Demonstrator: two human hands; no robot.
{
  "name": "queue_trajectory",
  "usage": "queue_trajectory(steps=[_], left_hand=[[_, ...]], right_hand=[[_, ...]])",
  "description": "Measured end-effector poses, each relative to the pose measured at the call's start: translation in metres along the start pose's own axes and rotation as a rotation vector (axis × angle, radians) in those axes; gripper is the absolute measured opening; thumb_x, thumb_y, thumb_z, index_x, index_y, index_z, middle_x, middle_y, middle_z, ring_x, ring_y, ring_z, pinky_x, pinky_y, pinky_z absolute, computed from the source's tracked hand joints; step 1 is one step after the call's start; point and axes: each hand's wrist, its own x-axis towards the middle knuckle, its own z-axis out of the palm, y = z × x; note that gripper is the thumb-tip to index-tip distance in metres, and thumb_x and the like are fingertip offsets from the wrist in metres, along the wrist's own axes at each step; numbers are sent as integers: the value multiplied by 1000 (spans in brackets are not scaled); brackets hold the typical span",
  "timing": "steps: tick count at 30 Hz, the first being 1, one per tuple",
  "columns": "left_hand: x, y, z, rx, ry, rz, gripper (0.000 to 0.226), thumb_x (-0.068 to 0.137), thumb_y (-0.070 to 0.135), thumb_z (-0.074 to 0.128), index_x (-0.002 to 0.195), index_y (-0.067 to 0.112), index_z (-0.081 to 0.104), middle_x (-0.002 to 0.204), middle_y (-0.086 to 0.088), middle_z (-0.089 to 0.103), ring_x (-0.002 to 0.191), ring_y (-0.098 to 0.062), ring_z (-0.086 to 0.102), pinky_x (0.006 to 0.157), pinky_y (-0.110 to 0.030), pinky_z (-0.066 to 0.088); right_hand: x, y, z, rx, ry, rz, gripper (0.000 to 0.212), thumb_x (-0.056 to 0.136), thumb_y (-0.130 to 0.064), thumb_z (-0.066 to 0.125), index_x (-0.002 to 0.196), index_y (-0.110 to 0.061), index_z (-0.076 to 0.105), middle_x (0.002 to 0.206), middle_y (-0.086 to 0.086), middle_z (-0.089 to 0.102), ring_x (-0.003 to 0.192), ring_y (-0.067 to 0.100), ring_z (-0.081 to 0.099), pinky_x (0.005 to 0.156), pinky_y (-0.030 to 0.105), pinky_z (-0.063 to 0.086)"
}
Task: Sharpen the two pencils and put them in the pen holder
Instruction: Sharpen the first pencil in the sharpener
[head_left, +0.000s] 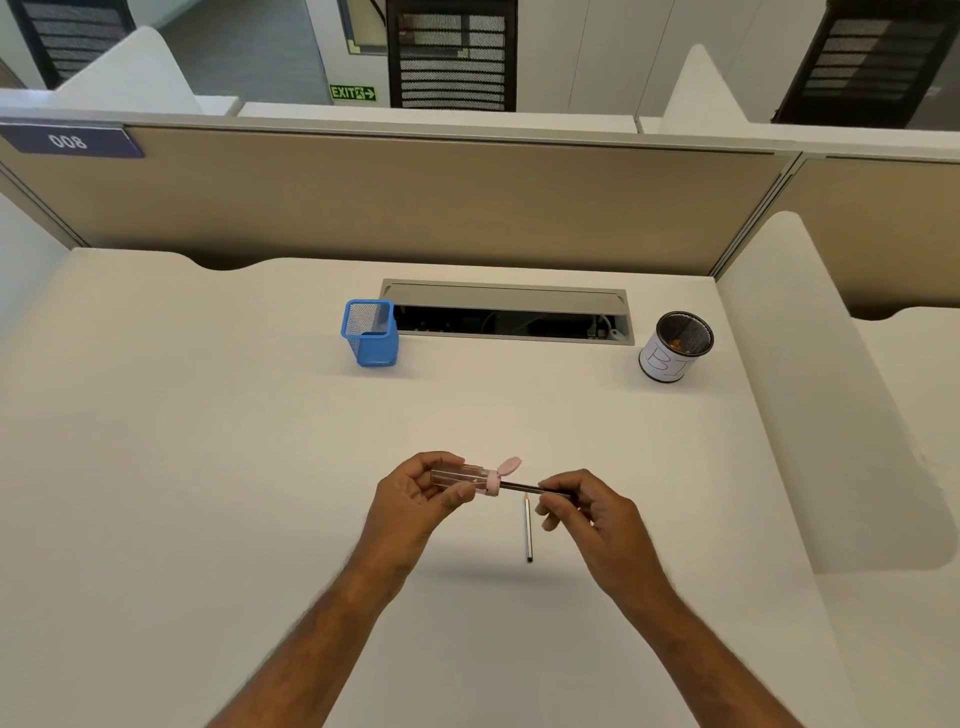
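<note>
My left hand (415, 493) grips a clear tube-shaped sharpener (467, 477) with a pink end and its pink lid flipped open. My right hand (587, 512) pinches a dark pencil (519, 487) whose tip sits inside the sharpener's pink end. Both are held above the desk. A second pencil (528, 530) lies on the desk just below, pointing away from me, tip sharpened. A blue mesh pen holder (370, 333) stands at the back, left of the middle.
A black mesh cup (675, 347) wrapped in white paper stands at the back right, with something orange inside. An open cable tray (509, 317) runs along the back of the white desk (208, 467). A beige partition (415, 197) rises behind; a white side panel (810, 389) stands on the right.
</note>
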Motion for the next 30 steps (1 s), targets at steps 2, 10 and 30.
queue_trajectory(steps=[2,10,30], left_hand=[[0,0,-1,-11,-9,-4,31,90,0,84,117,9,74,112,-12,86,106,-24,81,89,-23,63],[4,2,-1,13,-54,4,32,90,3,84,119,8,72,113,-10,86,108,-25,81,96,-28,64],[-1,-5,0,6,-32,-22,28,91,3,83,116,8,73,110,-10,87,106,-27,82,100,-34,63]], right_hand=[[-1,-2,1,-3,0,-17,18,104,-5,63,100,-19,73,78,6,76,71,16,73,74,18,52],[8,-1,0,-42,-70,114,40,111,-32,49,80,-22,71,48,6,57,46,25,55,61,29,41],[10,-2,-14,-169,-62,8,20,104,-18,65,88,-23,76,67,3,71,62,10,64,69,24,51]])
